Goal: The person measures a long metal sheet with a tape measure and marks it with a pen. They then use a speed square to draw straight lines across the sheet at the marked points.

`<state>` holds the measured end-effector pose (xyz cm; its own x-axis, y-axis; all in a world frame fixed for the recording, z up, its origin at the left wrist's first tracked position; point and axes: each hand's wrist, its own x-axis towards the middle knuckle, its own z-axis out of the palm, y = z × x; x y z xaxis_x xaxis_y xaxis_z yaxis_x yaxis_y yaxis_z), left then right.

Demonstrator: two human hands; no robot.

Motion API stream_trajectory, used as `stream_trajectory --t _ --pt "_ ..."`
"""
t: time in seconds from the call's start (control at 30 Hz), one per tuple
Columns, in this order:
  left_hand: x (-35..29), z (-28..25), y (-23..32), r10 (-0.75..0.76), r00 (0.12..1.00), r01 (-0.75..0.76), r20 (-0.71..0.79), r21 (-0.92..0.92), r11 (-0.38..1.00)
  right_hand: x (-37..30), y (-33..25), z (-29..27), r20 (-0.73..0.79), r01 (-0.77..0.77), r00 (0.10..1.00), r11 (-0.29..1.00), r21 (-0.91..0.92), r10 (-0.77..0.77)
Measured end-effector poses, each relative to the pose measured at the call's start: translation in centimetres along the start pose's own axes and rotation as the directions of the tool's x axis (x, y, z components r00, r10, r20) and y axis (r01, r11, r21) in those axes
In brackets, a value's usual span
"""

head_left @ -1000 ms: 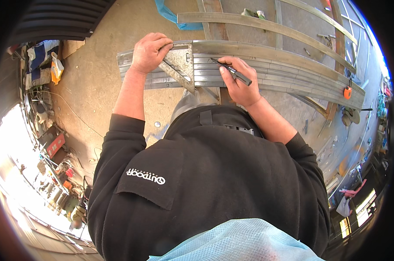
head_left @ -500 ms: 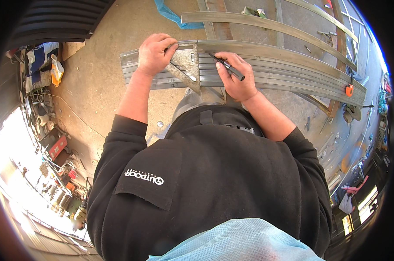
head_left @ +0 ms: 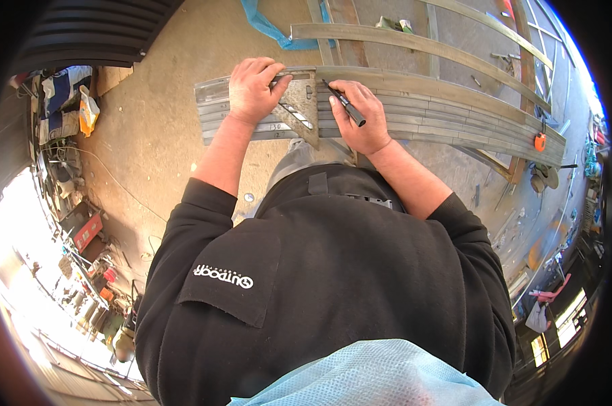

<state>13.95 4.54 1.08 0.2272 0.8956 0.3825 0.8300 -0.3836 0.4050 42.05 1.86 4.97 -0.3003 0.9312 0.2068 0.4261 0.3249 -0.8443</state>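
A row of long grey metal bars [head_left: 421, 111] lies side by side in front of me. Across them rests a speckled metal set square [head_left: 307, 95] with a slot cut through it, its straight right edge crossing the bars. My left hand [head_left: 255, 91] is closed on the square's upper left part; its thumb lies along the far side. Between the fingers of my right hand [head_left: 365, 120] is a black marker pen [head_left: 350, 108]. The pen's tip points up and left, close beside the square's straight edge; whether it touches metal cannot be made out. Handwritten marks show on the bars below my left hand.
An orange tape measure [head_left: 540, 142] sits at the right end of the bars. Beyond are more long metal bars [head_left: 414, 42] on supports and a blue plastic sheet [head_left: 265, 27]. Tools and clutter [head_left: 83, 230] line the left side; a cap-like item [head_left: 543, 178] is at right.
My right hand and the pen have moved left relative to the square, bringing the tip nearer its straight edge. My left hand still holds the square; the whole view has shifted slightly.
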Motion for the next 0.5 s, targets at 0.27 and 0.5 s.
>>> stream_trajectory --t 0.27,0.5 --pt "-0.02 0.03 -0.07 -0.007 1.000 0.007 0.010 0.002 1.000 0.27 -0.04 0.75 -0.019 0.026 0.999 0.999 -0.042 -0.027" --pt "-0.05 0.06 -0.04 -0.005 1.000 0.005 0.011 0.010 1.000 0.48 -0.26 1.00 -0.011 0.032 0.999 0.996 -0.081 -0.033"
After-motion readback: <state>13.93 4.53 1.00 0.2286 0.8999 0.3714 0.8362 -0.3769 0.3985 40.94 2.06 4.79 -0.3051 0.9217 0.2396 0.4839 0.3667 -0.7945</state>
